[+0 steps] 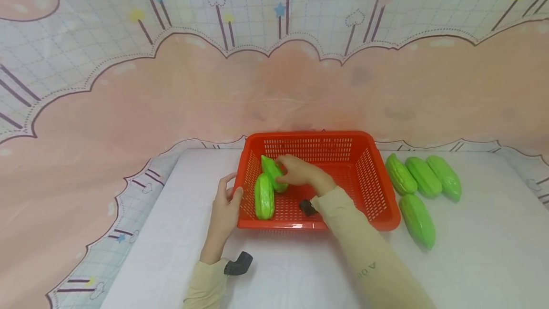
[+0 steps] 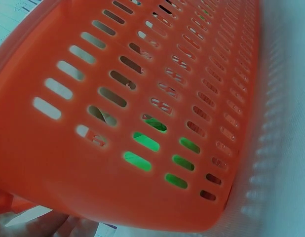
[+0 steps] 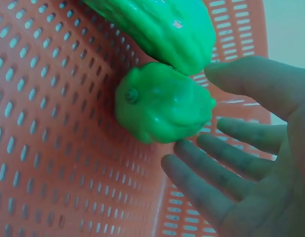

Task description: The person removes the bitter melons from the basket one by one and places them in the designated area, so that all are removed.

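A red plastic basket (image 1: pixel 291 225) with slotted walls stands at the back of the white table. Two glossy green ridged gourds lie at its left side: a front gourd (image 1: pixel 264 197) along the left wall and a back gourd (image 1: pixel 271 169) tilted behind it. My right hand (image 1: pixel 298 171) reaches in beside the back gourd. Seen from the right wrist, its fingers (image 3: pixel 226 170) are spread and the thumb tip is close to or touching a gourd (image 3: pixel 165 103)'s neighbour. My left hand (image 1: pixel 226 206) holds the basket's left rim; in the left wrist view its fingers (image 2: pixel 58 224) are partly hidden below the rim.
On the table right of the basket lie several more green gourds: three side by side, including a middle gourd (image 1: pixel 423 177), and a nearer gourd (image 1: pixel 417 221). A patterned cloth backdrop (image 1: pixel 300 89) rises behind the table. Dark wrist devices (image 1: pixel 239 263) stick out from the sleeves.
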`<act>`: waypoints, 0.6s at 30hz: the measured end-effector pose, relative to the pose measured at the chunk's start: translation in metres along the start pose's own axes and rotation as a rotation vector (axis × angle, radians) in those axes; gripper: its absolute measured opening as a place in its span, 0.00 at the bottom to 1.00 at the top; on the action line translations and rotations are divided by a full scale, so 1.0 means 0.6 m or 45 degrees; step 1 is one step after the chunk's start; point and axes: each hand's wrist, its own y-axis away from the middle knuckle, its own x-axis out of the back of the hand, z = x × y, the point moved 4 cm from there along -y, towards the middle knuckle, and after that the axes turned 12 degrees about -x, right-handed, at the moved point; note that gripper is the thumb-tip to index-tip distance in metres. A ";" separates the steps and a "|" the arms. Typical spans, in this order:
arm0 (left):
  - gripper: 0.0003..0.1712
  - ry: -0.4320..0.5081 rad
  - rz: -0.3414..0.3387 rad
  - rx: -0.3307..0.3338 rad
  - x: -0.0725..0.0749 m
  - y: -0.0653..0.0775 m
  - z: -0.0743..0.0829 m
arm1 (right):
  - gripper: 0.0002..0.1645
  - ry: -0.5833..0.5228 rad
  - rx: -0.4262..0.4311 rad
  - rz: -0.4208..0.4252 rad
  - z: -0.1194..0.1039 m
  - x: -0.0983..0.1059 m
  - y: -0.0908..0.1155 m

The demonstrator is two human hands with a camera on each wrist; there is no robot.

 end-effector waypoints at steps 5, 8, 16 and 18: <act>0.26 0.008 0.002 -0.005 0.001 0.000 0.000 | 0.31 -0.011 0.010 0.000 -0.002 -0.002 -0.010; 0.26 0.008 0.003 -0.004 0.001 0.000 0.000 | 0.31 -0.028 0.006 -0.005 -0.002 -0.005 -0.015; 0.26 0.003 0.005 0.012 0.001 0.000 -0.003 | 0.33 -0.053 -0.043 -0.018 -0.006 -0.009 -0.017; 0.26 0.003 0.004 0.011 0.001 0.000 -0.003 | 0.33 -0.038 -0.046 -0.015 -0.006 -0.009 -0.018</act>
